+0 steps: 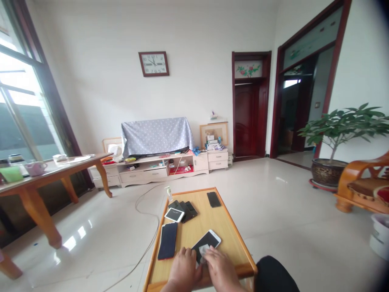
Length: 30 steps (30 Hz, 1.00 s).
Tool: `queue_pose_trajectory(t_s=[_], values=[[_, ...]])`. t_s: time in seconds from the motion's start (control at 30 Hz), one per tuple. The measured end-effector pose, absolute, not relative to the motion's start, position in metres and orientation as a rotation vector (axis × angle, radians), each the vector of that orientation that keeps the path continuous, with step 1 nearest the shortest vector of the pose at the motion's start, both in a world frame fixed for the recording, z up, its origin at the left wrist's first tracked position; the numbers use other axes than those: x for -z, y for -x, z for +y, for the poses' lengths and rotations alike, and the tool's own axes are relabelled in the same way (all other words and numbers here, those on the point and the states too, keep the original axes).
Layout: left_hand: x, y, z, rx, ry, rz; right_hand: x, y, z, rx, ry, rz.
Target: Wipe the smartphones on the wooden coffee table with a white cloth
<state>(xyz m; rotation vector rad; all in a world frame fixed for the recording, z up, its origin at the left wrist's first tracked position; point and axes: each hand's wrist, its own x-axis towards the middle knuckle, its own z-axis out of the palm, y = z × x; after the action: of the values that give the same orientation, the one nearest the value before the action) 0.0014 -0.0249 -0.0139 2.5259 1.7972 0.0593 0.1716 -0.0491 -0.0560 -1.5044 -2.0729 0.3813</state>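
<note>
A white-edged phone (206, 241) lies screen up on the small wooden table (225, 227) near its front edge. My left hand (182, 269) rests on the phone's near end, holding it down. My right hand (220, 269) presses a small grey cloth (204, 252) on the screen. A dark phone with a red edge (167, 240) lies to the left. Farther back sit a white phone (174, 214), a stack of dark phones (187, 209) and a single black phone (214, 199).
A small spray bottle (168, 193) stands at the table's far left corner. A cable (146, 227) runs across the tiled floor. Left stands a long wooden table (45, 174); a low TV cabinet (158, 166) lines the far wall; right are a potted plant (334, 162) and a wooden chair (361, 186).
</note>
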Motion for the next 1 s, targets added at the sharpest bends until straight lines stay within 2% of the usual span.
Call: queue_pose_trajectory(t_s=[0.27, 0.43, 0.57, 0.8, 1.0], values=[[0.012, 0.003, -0.019, 0.028, -2.583, 1.735, 0.048, -0.183, -0.038, -0.333, 1.465, -2.103], [0.004, 0.011, -0.011, 0.081, -2.558, 1.723, 0.027, -0.174, -0.026, -0.249, 1.379, -2.067], [0.005, 0.017, -0.013, -0.015, -2.523, 1.703, 0.017, -0.162, -0.019, -0.132, 1.323, -1.950], [0.019, 0.022, -0.018, -0.153, -2.504, 1.559, 0.055, -0.151, -0.014, -0.154, 1.266, -2.018], [0.007, 0.007, -0.030, -0.197, -2.394, 1.644, 0.069, -0.170, -0.013, -0.252, 1.400, -1.758]])
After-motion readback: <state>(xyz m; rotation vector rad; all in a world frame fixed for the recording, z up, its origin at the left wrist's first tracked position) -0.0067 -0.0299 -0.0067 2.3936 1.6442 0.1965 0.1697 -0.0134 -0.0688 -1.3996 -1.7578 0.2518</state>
